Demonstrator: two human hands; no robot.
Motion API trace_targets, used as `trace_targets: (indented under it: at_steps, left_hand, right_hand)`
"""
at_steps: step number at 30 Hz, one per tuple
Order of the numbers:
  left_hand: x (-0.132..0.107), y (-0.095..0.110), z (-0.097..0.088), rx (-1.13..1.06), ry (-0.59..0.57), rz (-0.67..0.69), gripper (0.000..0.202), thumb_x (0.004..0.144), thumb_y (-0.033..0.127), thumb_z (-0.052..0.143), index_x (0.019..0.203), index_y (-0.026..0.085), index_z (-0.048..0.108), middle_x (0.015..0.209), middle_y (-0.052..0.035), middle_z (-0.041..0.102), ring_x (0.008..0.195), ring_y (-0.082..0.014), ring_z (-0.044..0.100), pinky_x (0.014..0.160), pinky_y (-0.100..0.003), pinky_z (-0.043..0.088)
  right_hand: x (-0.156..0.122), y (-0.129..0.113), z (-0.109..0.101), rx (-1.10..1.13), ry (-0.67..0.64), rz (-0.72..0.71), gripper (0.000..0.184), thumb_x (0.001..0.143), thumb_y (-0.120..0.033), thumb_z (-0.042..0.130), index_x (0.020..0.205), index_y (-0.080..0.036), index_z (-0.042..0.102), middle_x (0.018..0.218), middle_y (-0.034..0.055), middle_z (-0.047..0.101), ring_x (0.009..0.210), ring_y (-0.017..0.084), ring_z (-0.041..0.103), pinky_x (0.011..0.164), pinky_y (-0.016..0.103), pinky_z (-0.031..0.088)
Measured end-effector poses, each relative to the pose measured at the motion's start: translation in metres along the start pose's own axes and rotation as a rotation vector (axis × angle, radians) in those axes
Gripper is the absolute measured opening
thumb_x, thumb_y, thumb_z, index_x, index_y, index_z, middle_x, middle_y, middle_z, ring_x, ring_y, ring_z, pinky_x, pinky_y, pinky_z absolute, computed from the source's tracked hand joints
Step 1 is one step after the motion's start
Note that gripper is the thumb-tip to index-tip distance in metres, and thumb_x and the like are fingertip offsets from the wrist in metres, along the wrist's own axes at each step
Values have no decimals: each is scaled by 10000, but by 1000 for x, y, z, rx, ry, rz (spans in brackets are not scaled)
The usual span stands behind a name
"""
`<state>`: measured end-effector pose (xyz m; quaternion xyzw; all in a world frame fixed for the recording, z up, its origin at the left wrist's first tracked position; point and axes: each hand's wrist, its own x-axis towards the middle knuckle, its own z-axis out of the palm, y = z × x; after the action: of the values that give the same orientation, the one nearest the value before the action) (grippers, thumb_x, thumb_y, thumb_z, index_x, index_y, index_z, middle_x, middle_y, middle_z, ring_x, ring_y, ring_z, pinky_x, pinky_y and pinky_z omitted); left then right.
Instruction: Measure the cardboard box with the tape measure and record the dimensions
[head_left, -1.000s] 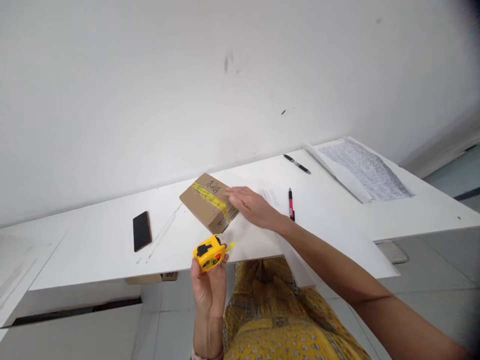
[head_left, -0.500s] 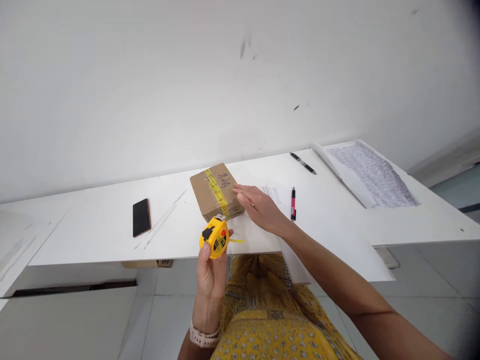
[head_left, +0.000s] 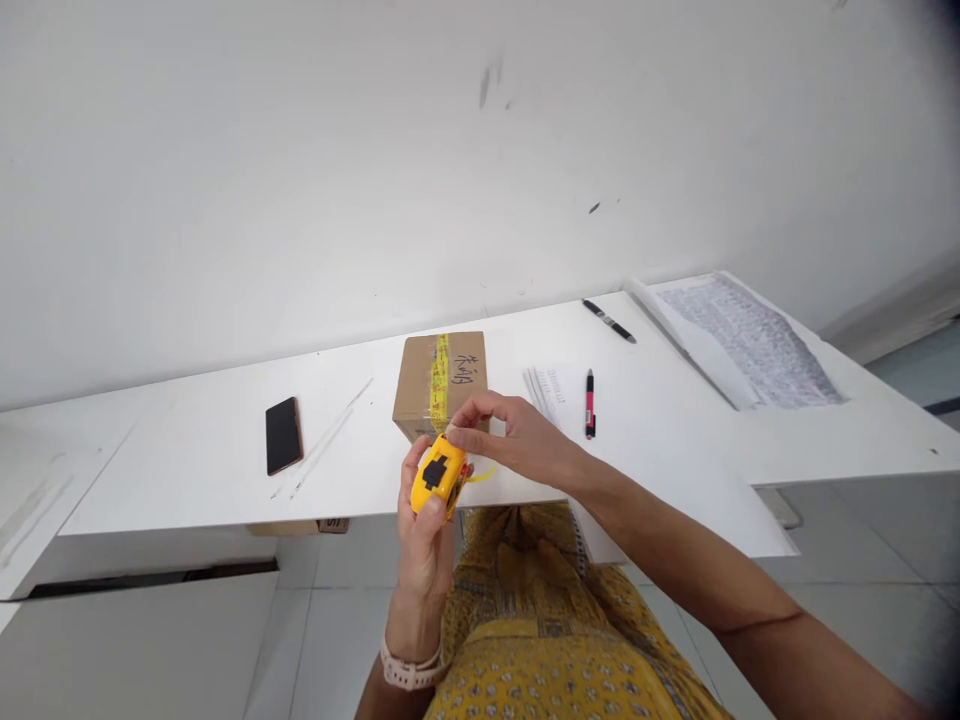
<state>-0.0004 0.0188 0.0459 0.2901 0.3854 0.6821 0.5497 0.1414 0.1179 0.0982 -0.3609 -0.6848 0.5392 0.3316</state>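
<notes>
My left hand point(head_left: 424, 525) is wrapped around a yellow tape measure point(head_left: 437, 473) and holds it up at the table's front edge. My right hand point(head_left: 510, 435) pinches at the top of the tape measure, at the tape's tip, with thumb and forefinger. Just behind both hands a small cardboard box point(head_left: 441, 382) with a yellow tape strip and black handwriting sits squarely on the white table point(head_left: 187, 470).
A black phone point(head_left: 283, 435) lies left of the box. A red pen point(head_left: 590, 404) and a slip of paper point(head_left: 550, 388) lie to the right, a black pen point(head_left: 609, 321) and a printed sheet point(head_left: 746, 338) farther back right. A white wall rises behind.
The box has been turned from skewed to square. My right hand left the box and came to pinch at the tape measure, which my left hand raised toward the box.
</notes>
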Motion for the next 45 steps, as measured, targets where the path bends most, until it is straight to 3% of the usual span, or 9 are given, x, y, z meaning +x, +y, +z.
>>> trace_targets:
  at_steps: [5,9,13,16,20,25,35,41,45]
  left_hand:
    - [-4,13,-4,129,-15,-11,749,709,470,837,1369,269,543,1223,-87,645,1009,-249,678,1002,-407,483]
    - [-12,26,-12,195,-93,-168,649,788,483,762,1357,240,563,1188,-101,642,892,-260,699,865,-422,542]
    - [-18,31,-23,159,-163,-331,629,818,487,730,1356,208,562,1127,-115,667,718,-249,719,766,-431,563]
    - [-18,32,-27,128,-157,-359,560,870,511,665,1311,177,582,1110,-141,694,641,-249,719,720,-434,565]
    - [-17,36,-28,76,-140,-381,468,928,500,592,1240,153,627,1007,-140,725,632,-262,716,688,-433,560]
    - [-22,44,-29,-7,-153,-453,432,917,473,615,1221,168,650,1061,-157,708,744,-290,721,681,-448,581]
    - [-26,45,-33,10,-175,-529,580,858,445,697,1371,210,565,1094,-151,677,777,-294,704,682,-446,591]
    - [2,46,-23,15,-146,-496,548,837,441,704,1301,162,620,1043,-151,705,757,-305,713,681,-489,598]
    - [29,43,-15,-32,-104,-464,479,824,481,660,1133,116,693,1013,-161,734,832,-348,722,772,-564,586]
  right_hand:
    - [22,-18,-11,209,-49,26,320,791,-504,707,788,-198,614,759,4,606,712,143,526,701,304,429]
    - [86,-25,-40,168,150,-19,303,874,-428,647,709,-189,562,734,-2,564,702,125,479,701,286,385]
    - [153,0,-58,-26,307,43,353,913,-363,605,627,-188,496,645,-29,459,638,109,389,642,274,315]
    - [177,30,-54,-152,318,133,368,909,-372,583,609,-200,459,602,-32,441,606,119,385,596,281,285]
    - [177,54,-42,-189,309,121,314,883,-397,558,643,-203,498,638,-10,528,647,142,464,611,279,331]
    - [166,57,-38,-19,183,10,200,798,-378,598,794,-181,629,774,18,643,740,156,549,680,281,408]
    - [164,60,-40,57,132,60,254,727,-407,663,656,-179,578,679,8,612,678,145,533,637,283,403]
    - [169,67,-40,68,149,42,271,717,-422,682,647,-181,581,674,9,604,658,144,525,619,284,397]
    - [172,70,-40,69,154,26,271,710,-427,684,647,-182,586,671,7,601,648,141,517,619,285,394]
